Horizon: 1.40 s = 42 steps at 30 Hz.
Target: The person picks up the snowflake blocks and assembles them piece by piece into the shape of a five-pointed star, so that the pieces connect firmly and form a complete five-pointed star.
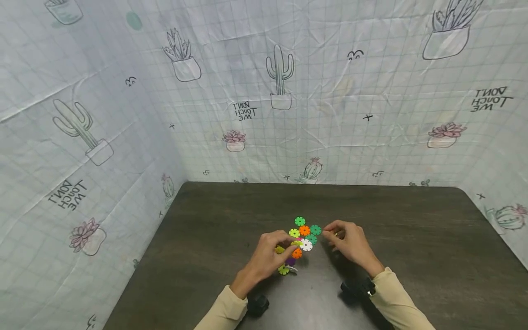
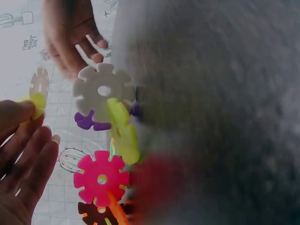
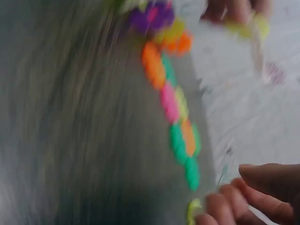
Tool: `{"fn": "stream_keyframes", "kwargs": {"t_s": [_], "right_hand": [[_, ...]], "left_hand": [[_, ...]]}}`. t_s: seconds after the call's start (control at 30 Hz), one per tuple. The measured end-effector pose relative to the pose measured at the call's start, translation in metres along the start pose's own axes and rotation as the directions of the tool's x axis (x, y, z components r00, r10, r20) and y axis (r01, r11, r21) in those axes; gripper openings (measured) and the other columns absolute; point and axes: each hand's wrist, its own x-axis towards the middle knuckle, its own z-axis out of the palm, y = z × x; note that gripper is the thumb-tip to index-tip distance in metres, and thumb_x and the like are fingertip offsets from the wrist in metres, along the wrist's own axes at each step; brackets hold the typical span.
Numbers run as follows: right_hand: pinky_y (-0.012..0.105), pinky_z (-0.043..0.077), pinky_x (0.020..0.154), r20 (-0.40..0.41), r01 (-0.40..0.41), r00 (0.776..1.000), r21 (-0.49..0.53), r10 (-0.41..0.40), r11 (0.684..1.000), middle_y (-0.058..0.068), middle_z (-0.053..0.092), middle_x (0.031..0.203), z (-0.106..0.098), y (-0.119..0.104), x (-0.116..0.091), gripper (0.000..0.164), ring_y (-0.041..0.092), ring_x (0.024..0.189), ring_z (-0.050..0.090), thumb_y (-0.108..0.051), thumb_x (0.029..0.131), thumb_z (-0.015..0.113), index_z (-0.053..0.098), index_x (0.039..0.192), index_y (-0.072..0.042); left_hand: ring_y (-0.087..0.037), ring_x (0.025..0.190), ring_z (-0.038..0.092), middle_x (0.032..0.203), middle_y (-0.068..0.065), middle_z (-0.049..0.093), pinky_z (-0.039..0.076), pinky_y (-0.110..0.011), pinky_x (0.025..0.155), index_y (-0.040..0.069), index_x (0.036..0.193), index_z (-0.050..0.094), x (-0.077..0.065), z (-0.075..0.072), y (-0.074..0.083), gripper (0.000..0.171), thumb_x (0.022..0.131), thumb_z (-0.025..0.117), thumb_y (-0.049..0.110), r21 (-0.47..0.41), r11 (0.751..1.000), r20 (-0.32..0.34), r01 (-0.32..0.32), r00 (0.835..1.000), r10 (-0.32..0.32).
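My left hand [image 1: 270, 254] pinches a yellow slotted disc [image 2: 38, 101] between thumb and fingers, with a white slotted disc [image 2: 39, 82] joined to it. Below and around it stands an assembly of interlocking discs in orange [image 1: 304, 230], teal [image 1: 315, 230], pink [image 2: 101, 178], purple [image 2: 91, 121] and other colours. Parts of that assembly are covered by the left hand in the head view. Beside the teal end is my right hand [image 1: 348, 240], its fingers bent round a yellow disc [image 3: 193, 212] that shows only partly at the fingertips.
A dark wooden table [image 1: 214, 215] carries the assembly near its middle. Cloth walls [image 1: 330, 137] printed with cacti enclose the back and sides. Black wrist cameras [image 1: 356, 289] sit at both sleeves, low over the tabletop.
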Motion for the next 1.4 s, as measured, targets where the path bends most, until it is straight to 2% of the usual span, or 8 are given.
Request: {"fn": "stream_keyframes", "kwargs": {"t_s": [0.13,0.3,0.53,0.73,0.9,1.13,1.27,1.4], "right_hand": [[0.025,0.051,0.051,-0.039,-0.011,0.999,-0.094,0.007,0.996,0.009,0.072,0.084,-0.005,0.016,0.006,0.024,0.012,0.062,0.066,-0.015,0.093,0.079,0.075,0.112,-0.001],[0.026,0.044,0.053,-0.018,-0.069,0.998,-0.159,0.067,0.985,0.006,0.071,0.084,-0.006,0.024,0.009,0.041,0.012,0.064,0.056,-0.024,0.091,0.082,0.071,0.121,0.003],[0.025,0.043,0.055,-0.022,-0.095,0.995,-0.155,0.093,0.983,0.005,0.066,0.08,-0.006,0.024,0.011,0.03,0.014,0.066,0.054,-0.02,0.088,0.085,0.073,0.107,-0.001],[0.025,0.046,0.061,-0.018,-0.107,0.994,-0.148,0.105,0.983,0.009,0.068,0.089,-0.006,0.023,0.007,0.028,0.013,0.072,0.059,-0.02,0.084,0.088,0.074,0.1,-0.003],[0.023,0.05,0.061,-0.006,-0.069,0.998,-0.108,0.068,0.992,0.01,0.071,0.09,-0.006,0.022,0.004,0.028,0.011,0.074,0.065,-0.018,0.082,0.09,0.072,0.099,-0.004],[0.026,0.059,0.059,0.095,-0.042,0.995,0.04,0.038,0.998,0.011,0.074,0.087,-0.009,0.02,-0.003,0.012,0.016,0.071,0.072,-0.01,0.094,0.077,0.071,0.101,-0.002],[0.028,0.063,0.065,0.154,-0.069,0.987,0.117,0.05,0.991,0.013,0.075,0.093,-0.01,0.013,-0.009,0.013,0.018,0.075,0.075,-0.011,0.098,0.072,0.07,0.107,-0.001],[0.031,0.064,0.069,0.159,-0.046,0.987,0.165,0.019,0.985,0.014,0.076,0.095,-0.012,0.002,-0.015,0.016,0.017,0.079,0.075,-0.014,0.1,0.071,0.07,0.109,-0.001]], "left_hand": [[-0.004,0.084,0.068,0.096,0.0,0.074,0.061,-0.021,0.08,0.011,0.112,0.079,0.0,0.0,0.001,0.015,0.098,0.074,0.014,0.01,1.0,-0.013,0.015,1.0,-0.015],[-0.002,0.079,0.058,0.096,0.001,0.069,0.059,-0.024,0.074,0.011,0.123,0.077,0.0,-0.002,0.002,0.023,0.102,0.069,0.014,0.013,1.0,-0.028,0.007,1.0,-0.006],[-0.003,0.086,0.061,0.103,0.0,0.065,0.061,-0.023,0.083,0.017,0.134,0.071,0.0,-0.003,0.001,0.031,0.104,0.065,0.014,-0.032,0.999,-0.036,0.04,0.999,-0.041],[-0.007,0.083,0.067,0.101,-0.002,0.068,0.063,-0.025,0.077,0.013,0.125,0.076,0.0,-0.003,0.0,0.024,0.101,0.069,0.012,-0.063,0.998,-0.078,0.028,0.996,-0.033],[-0.007,0.086,0.072,0.099,-0.002,0.073,0.062,-0.02,0.077,0.012,0.112,0.079,-0.001,-0.002,0.001,0.015,0.098,0.073,0.013,-0.063,0.997,-0.084,0.035,0.996,-0.04],[-0.006,0.084,0.074,0.096,-0.001,0.078,0.061,-0.019,0.077,0.012,0.102,0.079,0.0,0.001,0.003,0.009,0.094,0.079,0.015,-0.056,0.995,-0.073,0.076,0.994,-0.08],[-0.005,0.082,0.075,0.094,-0.001,0.079,0.061,-0.018,0.077,0.012,0.1,0.079,0.0,0.004,0.003,0.008,0.093,0.08,0.016,-0.057,0.996,-0.063,0.075,0.995,-0.078],[-0.007,0.082,0.076,0.093,-0.002,0.079,0.061,-0.017,0.077,0.011,0.098,0.078,-0.001,0.005,0.005,0.006,0.094,0.079,0.015,-0.062,0.996,-0.057,0.069,0.996,-0.072]]}}
